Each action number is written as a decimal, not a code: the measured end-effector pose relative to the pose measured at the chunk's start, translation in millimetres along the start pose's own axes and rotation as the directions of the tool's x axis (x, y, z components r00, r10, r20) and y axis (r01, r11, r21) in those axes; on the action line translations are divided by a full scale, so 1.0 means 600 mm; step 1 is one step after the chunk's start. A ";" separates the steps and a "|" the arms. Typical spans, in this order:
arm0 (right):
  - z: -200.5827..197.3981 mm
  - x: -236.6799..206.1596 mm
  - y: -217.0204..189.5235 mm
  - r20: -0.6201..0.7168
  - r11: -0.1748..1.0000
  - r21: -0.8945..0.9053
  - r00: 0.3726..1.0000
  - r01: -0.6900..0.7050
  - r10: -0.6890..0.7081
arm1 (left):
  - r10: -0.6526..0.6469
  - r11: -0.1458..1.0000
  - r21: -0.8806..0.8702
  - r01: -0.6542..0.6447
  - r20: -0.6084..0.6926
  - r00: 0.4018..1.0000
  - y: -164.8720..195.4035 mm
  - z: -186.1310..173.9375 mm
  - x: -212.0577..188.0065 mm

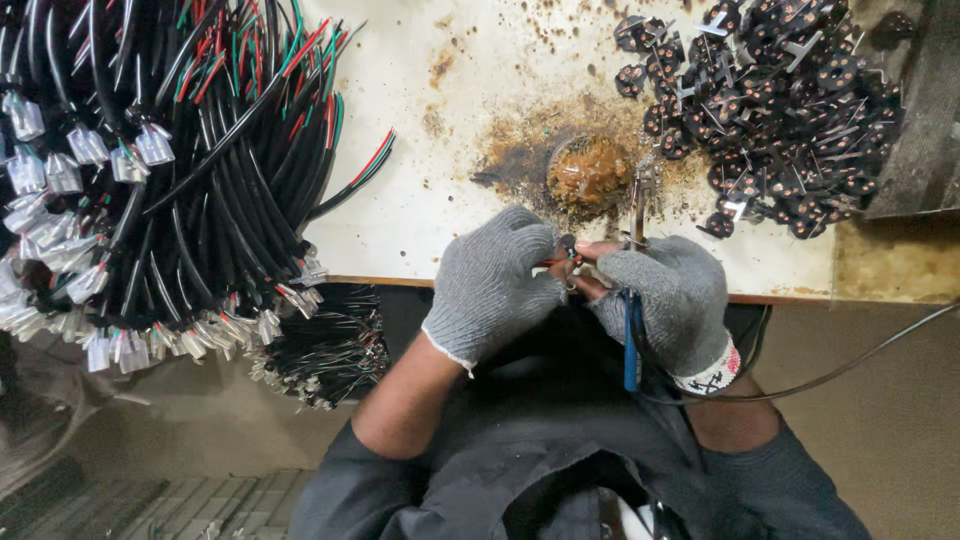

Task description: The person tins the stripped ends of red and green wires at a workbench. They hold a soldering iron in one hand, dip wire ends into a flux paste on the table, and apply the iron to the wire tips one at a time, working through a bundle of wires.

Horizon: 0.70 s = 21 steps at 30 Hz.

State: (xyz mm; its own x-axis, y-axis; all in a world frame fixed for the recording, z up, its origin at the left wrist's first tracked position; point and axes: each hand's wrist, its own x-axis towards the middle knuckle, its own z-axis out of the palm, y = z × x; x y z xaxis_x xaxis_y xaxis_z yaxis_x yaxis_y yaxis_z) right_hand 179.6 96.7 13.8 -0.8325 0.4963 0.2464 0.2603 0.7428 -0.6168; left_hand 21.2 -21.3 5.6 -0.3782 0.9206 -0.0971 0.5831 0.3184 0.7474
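I see my gloved left hand (490, 285) and right hand (672, 300) pinched together on a small part (567, 252), possibly a red-wired plug, at the edge of the stained white bench (420, 190), just below the brown paste pot (590, 172).
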 end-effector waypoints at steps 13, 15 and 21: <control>-0.001 -0.004 0.001 -0.012 0.997 0.052 0.999 0.049 -0.049 | 0.040 0.999 0.031 -0.038 -0.076 0.996 0.003 0.009 -0.008; -0.003 -0.009 0.004 -0.010 0.999 -0.025 0.999 0.038 -0.038 | 0.057 0.997 0.052 -0.052 -0.097 0.994 0.005 0.011 -0.008; -0.014 -0.069 0.017 -0.056 0.994 -0.049 0.994 0.094 -0.096 | 0.056 0.991 0.122 -0.046 -0.082 0.995 0.006 0.016 -0.004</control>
State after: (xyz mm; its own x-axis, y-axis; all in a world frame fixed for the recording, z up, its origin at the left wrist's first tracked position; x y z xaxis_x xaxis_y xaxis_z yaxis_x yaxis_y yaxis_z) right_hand 220.9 87.3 3.5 -0.8251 0.4466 0.3461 0.2047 0.8072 -0.5537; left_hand 31.3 -20.4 2.4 -0.4023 0.9155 -0.0011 0.6831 0.3010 0.6654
